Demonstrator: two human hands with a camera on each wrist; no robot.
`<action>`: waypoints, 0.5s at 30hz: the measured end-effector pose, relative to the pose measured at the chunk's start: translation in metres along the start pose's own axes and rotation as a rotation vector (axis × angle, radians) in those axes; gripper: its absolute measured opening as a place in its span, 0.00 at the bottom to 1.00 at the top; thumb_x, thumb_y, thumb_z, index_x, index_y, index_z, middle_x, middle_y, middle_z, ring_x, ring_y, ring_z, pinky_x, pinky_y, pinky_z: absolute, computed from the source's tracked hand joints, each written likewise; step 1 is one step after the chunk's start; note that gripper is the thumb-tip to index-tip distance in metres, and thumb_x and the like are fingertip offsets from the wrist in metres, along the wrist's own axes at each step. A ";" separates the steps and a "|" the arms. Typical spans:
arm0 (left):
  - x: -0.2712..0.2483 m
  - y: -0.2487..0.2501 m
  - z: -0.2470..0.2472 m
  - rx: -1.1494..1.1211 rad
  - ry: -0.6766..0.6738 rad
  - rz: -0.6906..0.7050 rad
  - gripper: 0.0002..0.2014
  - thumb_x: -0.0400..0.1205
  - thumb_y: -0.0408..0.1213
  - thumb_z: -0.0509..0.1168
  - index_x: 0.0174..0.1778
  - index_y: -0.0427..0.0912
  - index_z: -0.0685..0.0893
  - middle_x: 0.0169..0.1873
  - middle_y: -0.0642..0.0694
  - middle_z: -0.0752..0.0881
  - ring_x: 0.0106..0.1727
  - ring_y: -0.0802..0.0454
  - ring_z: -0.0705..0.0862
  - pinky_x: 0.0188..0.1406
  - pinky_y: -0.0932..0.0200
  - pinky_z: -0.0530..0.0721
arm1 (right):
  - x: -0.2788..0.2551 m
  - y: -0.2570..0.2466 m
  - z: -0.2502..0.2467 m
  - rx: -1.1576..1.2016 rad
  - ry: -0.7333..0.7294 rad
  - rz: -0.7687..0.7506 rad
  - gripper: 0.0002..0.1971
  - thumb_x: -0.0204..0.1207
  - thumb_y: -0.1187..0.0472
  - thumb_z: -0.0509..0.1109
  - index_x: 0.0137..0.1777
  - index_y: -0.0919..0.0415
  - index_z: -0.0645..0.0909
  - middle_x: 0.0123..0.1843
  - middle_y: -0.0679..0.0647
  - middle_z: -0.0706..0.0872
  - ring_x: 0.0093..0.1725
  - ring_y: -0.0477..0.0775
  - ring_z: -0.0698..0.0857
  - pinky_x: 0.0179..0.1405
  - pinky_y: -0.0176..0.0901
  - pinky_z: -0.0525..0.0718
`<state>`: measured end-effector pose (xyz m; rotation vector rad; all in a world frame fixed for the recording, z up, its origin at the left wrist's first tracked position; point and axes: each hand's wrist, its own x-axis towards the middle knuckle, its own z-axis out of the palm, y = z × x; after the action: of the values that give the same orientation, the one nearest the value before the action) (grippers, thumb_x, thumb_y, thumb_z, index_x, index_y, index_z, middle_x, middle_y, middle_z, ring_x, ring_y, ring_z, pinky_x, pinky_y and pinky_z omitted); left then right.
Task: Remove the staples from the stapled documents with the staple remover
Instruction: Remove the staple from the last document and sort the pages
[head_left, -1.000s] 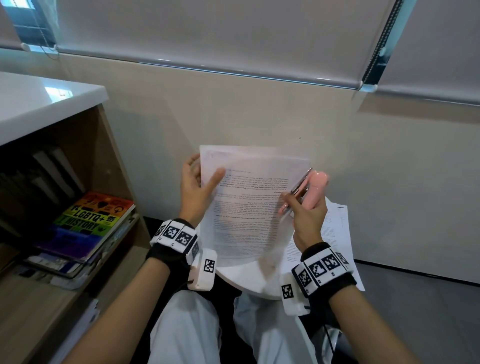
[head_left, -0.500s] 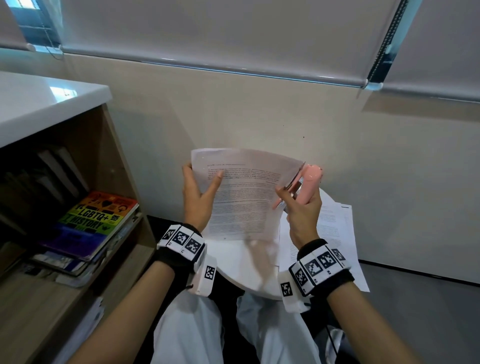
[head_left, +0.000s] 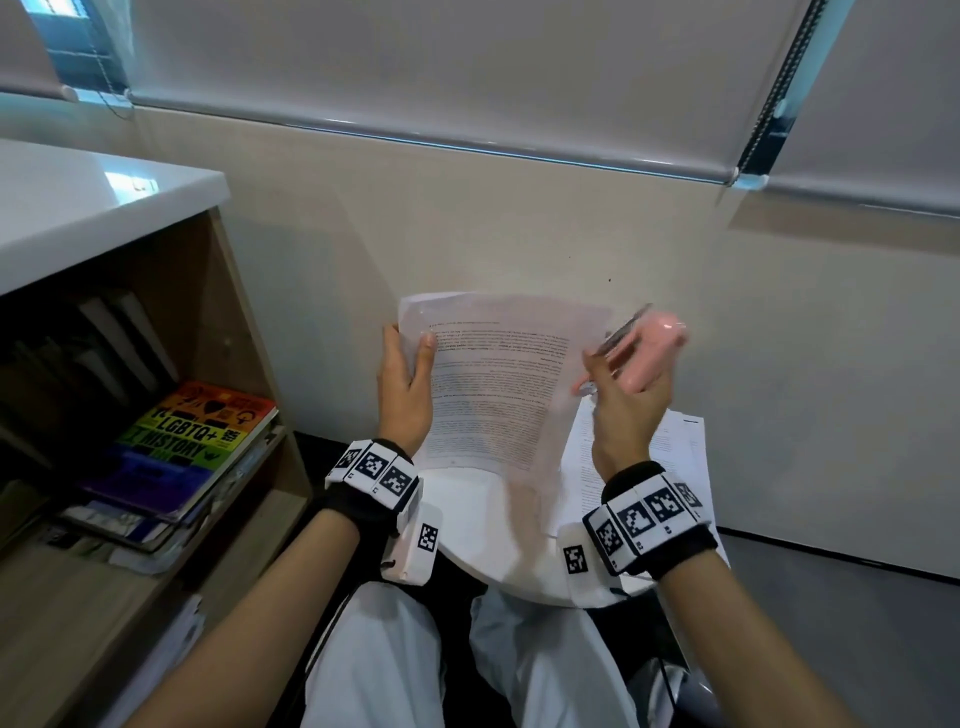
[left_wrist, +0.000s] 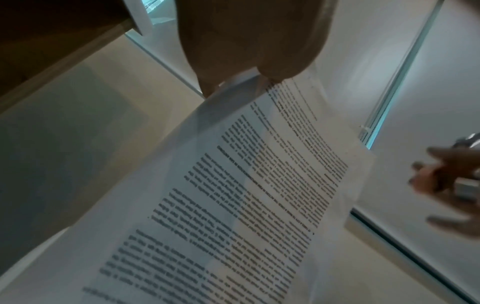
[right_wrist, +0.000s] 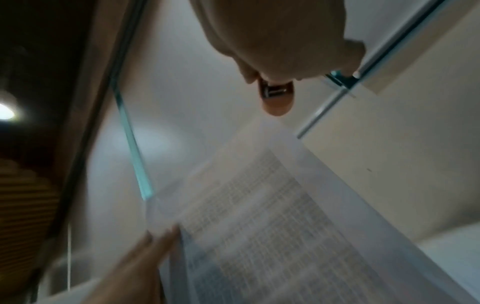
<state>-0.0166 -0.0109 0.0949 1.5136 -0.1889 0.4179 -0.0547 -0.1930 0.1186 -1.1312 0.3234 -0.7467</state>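
Note:
A stapled document of printed pages is held up above the small white table. My left hand pinches its upper left edge, thumb on the front; the left wrist view shows the same document from below. My right hand grips the pink staple remover, blurred, at the document's upper right corner. Its metal part touches or nearly touches the paper edge; I cannot tell which. The right wrist view shows the staple remover under my palm. No staple is discernible.
More printed sheets lie on the table's right side under my right wrist. A wooden shelf with stacked books stands at the left. A beige wall rises just behind the table.
The document has tilted and shifted slightly. My right hand with the staple remover has moved a little up and to the right along the paper's right corner.

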 end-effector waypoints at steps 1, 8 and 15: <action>0.001 -0.001 -0.001 0.009 0.004 0.006 0.01 0.87 0.43 0.57 0.52 0.51 0.72 0.49 0.44 0.86 0.49 0.48 0.88 0.49 0.42 0.89 | 0.002 -0.009 0.004 0.037 0.067 -0.056 0.33 0.67 0.74 0.78 0.71 0.58 0.72 0.61 0.57 0.85 0.54 0.49 0.87 0.49 0.35 0.85; 0.007 0.003 -0.008 0.118 -0.027 0.039 0.09 0.86 0.45 0.57 0.52 0.43 0.71 0.45 0.46 0.85 0.47 0.44 0.87 0.46 0.37 0.88 | 0.011 -0.081 0.056 0.308 -0.093 0.010 0.16 0.78 0.67 0.65 0.63 0.61 0.67 0.40 0.56 0.81 0.34 0.53 0.82 0.27 0.38 0.81; 0.001 0.012 -0.011 0.205 0.071 0.148 0.09 0.86 0.47 0.58 0.46 0.44 0.74 0.32 0.47 0.83 0.33 0.48 0.83 0.34 0.47 0.84 | -0.002 -0.077 0.090 0.300 -0.574 0.304 0.09 0.85 0.62 0.60 0.59 0.58 0.62 0.55 0.61 0.79 0.61 0.63 0.81 0.67 0.63 0.79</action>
<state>-0.0215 -0.0003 0.1057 1.6890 -0.2074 0.6240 -0.0319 -0.1457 0.2249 -0.9348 -0.1022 -0.1734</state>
